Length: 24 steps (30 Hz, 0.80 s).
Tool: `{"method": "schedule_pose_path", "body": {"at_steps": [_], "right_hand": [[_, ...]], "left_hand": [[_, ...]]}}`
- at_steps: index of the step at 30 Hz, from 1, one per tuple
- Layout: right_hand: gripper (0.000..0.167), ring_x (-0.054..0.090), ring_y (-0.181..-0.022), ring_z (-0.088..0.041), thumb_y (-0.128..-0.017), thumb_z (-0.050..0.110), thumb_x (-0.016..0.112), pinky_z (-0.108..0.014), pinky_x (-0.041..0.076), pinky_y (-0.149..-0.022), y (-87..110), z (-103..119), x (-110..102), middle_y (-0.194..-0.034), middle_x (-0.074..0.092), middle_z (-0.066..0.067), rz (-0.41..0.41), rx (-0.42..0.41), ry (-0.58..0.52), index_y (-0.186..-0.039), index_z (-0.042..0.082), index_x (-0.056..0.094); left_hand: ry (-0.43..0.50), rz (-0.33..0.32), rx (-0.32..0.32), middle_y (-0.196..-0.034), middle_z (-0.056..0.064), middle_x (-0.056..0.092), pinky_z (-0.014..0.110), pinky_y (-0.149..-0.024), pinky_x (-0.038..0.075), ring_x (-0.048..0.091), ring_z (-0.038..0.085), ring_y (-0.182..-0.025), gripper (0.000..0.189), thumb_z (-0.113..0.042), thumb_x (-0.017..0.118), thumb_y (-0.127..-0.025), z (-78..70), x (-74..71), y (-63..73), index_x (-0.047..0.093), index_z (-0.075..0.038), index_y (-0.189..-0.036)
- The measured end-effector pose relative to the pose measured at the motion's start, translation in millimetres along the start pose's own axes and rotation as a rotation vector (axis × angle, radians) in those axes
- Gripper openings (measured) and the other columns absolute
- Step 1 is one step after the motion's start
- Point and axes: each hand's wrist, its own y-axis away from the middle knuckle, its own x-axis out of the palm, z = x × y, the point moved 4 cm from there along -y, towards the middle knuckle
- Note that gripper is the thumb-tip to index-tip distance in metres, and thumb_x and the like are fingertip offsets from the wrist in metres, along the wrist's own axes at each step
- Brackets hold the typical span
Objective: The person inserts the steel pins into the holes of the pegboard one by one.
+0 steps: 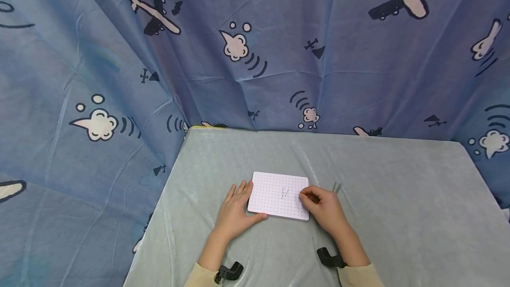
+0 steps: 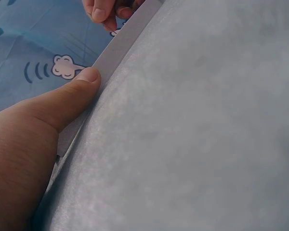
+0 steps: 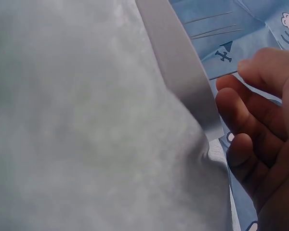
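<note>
A white board [image 1: 275, 207] with a grid of small holes lies on the table. Several thin metal pins [image 1: 285, 194] stand up from its middle; three of these slender pins [image 3: 209, 17] show in the right wrist view. My left hand [image 1: 236, 216] steadies the board's left side, fingers spread along the edge and thumb [image 2: 84, 79] against the front side. At the right edge, my right hand [image 1: 324, 207] pinches another thin metal pin [image 3: 224, 75] between thumb and index finger, its end over the board. The other fingers of that hand curl loosely.
Two more thin pins [image 1: 337, 187] lie on the grey cloth-covered table [image 1: 398, 198], just beyond my right hand. A blue curtain [image 1: 279, 56] with airplane prints hangs at the back and sides.
</note>
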Motion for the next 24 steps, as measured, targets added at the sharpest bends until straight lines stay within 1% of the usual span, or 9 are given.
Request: {"method": "schedule_pose_path", "body": {"at_steps": [10,24], "right_hand": [[0.017,0.058,-0.067,-0.005,-0.092,0.0,0.086,-0.022,0.052,-0.057,0.3,0.7,0.4,-0.077,0.068,0.013,0.011,-0.01,0.049,-0.094,0.016,0.08],[0.011,0.057,-0.065,-0.008,-0.092,0.001,0.085,-0.022,0.05,-0.055,1.1,1.7,-1.1,-0.076,0.067,0.009,0.021,0.035,0.014,-0.096,0.011,0.082]], "left_hand": [[0.008,0.0,-0.009,-0.168,0.01,0.047,0.039,-0.138,0.014,0.036,0.021,-0.161,0.117,-0.076,0.083,-0.081,-1.9,-1.3,0.4,0.046,-0.005,-0.166],[0.008,0.008,-0.01,-0.168,0.011,0.047,0.04,-0.138,0.014,0.036,0.022,-0.161,0.116,-0.076,0.083,-0.082,-3.0,-1.9,0.1,0.046,-0.004,-0.166]]}}
